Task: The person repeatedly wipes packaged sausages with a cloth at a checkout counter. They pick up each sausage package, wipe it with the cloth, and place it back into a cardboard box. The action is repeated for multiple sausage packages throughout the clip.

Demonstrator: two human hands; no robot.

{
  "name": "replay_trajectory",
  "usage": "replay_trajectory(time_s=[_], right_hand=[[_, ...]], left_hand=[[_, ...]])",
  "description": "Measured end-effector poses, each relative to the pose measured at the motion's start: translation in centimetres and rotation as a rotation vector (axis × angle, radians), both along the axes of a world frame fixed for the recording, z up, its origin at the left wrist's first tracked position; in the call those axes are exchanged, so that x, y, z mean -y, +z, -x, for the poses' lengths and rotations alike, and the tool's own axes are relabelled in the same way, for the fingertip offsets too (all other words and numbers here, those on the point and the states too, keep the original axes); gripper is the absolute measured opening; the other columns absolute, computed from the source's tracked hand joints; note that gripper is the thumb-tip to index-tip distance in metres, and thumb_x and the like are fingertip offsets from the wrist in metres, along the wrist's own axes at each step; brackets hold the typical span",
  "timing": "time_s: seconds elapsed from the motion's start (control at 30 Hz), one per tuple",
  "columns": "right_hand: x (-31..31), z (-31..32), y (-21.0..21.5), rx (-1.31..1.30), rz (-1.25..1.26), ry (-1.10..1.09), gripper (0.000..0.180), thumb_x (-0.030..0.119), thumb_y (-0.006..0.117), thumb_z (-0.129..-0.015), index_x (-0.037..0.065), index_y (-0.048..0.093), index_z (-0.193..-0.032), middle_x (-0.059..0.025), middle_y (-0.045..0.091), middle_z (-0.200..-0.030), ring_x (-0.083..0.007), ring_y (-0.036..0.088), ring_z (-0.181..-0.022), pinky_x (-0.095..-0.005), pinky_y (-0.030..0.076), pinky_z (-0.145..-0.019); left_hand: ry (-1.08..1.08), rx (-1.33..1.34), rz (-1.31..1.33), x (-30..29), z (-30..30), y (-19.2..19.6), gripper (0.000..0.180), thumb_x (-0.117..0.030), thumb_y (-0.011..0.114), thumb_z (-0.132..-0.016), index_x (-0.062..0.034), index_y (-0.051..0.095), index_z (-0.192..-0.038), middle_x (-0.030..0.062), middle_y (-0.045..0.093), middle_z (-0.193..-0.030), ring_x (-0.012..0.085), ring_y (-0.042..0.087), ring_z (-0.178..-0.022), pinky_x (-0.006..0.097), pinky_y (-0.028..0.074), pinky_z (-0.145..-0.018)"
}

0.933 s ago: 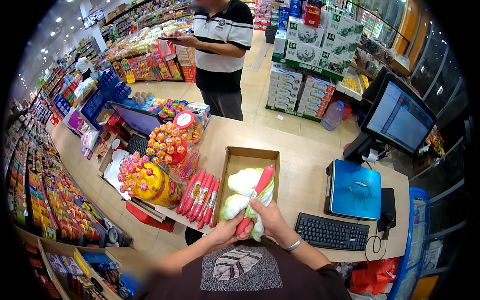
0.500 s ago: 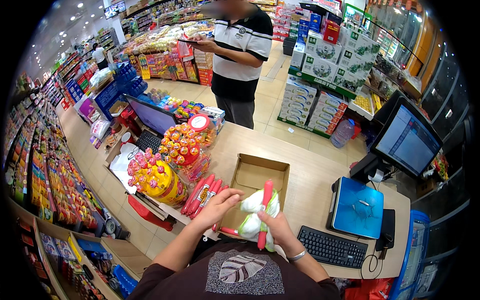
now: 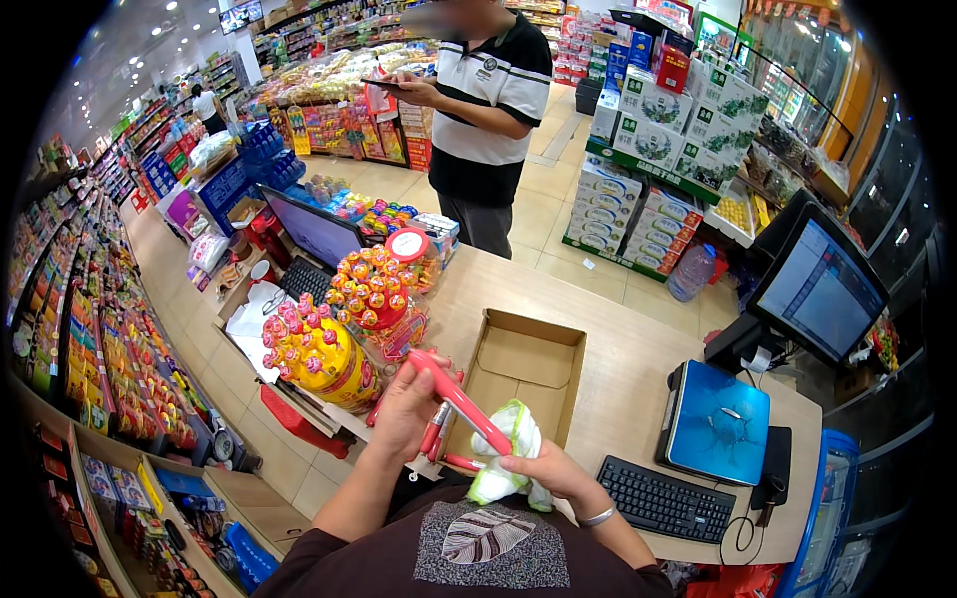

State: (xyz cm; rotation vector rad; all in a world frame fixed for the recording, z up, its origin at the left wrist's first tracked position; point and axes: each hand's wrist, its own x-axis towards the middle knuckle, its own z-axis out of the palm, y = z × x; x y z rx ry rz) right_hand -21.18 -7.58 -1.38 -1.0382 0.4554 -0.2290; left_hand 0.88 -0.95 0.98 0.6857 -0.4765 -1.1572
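My left hand (image 3: 404, 411) is closed round the upper end of a long pink-red sausage (image 3: 457, 401) in a smooth casing. It slants down to the right, over the near left part of an open cardboard box (image 3: 528, 349). In my right hand (image 3: 548, 468) is a white cloth with green edging (image 3: 498, 482), bunched against the sausage's lower end. My right thumb lies at that end. More pink-red sausages (image 3: 433, 431) lie on the counter left of the box, partly hidden by my left hand. Another sausage (image 3: 463, 461) shows by the box's near edge.
Two lollipop tubs, a yellow one (image 3: 344, 374) and a clear one (image 3: 384, 317), stand left of the box. A black keyboard (image 3: 666, 498), a blue-topped device (image 3: 716, 417) and a monitor (image 3: 819, 284) are at the right. Across the counter (image 3: 623, 369) a person (image 3: 488, 110) holds a tablet-like device.
The sausage, earlier upright in my right hand with the cloth, now slants to the left. My left hand, open before, has closed on its upper end. The view has shifted slightly.
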Motion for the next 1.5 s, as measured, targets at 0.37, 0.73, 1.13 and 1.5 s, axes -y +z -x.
replay_trajectory(time_s=[0.37,0.73,1.13,1.5], right_hand=[[1.8,2.0,-1.1,0.054,-0.031,-0.428,0.041,0.014,0.064,-0.088,0.002,0.05,-0.124,-0.0064,0.061,-0.111,-0.0157,0.06,-0.099,-0.0321,0.049,-0.086],[2.6,2.1,-1.6,0.19,-0.089,-0.642,0.043,0.017,0.06,-0.09,0.002,0.045,-0.128,-0.0095,0.058,-0.116,-0.0201,0.059,-0.103,-0.0344,0.05,-0.088],[5.0,5.2,-3.6,0.221,-0.512,-0.712,0.044,0.034,0.048,-0.095,0.002,0.049,-0.126,-0.0136,0.061,-0.116,-0.0284,0.061,-0.101,-0.0435,0.05,-0.089],[3.8,3.7,-5.6,0.166,-0.548,-0.653,0.039,0.027,0.049,-0.096,0.001,0.048,-0.126,-0.014,0.06,-0.117,-0.0284,0.061,-0.103,-0.0437,0.05,-0.09]], left_hand=[[-0.188,0.162,-0.147,-2.5,-2.2,-1.1,0.023,-0.013,0.059,-0.091,-0.0049,0.059,-0.112,0.0077,0.064,-0.101,0.0131,0.06,-0.085,0.026,0.049,-0.075],[-0.701,0.498,-0.373,-3.5,3.7,-3.2,0.047,-0.018,0.061,-0.091,-0.0048,0.045,-0.133,0.0032,0.062,-0.096,0.0065,0.053,-0.072,0.021,0.045,-0.063],[0.333,1.505,-0.741,-4.9,-5.5,-12.7,0.05,-0.02,0.059,-0.086,-0.0093,0.047,-0.133,0.0156,0.054,-0.122,0.0349,0.05,-0.114,0.042,0.039,-0.099],[0.345,1.672,-0.794,-4.9,-7.4,-17.8,0.061,-0.03,0.058,-0.088,-0.008,0.035,-0.14,0.0187,0.039,-0.139,0.0369,0.038,-0.128,0.045,0.029,-0.108]])
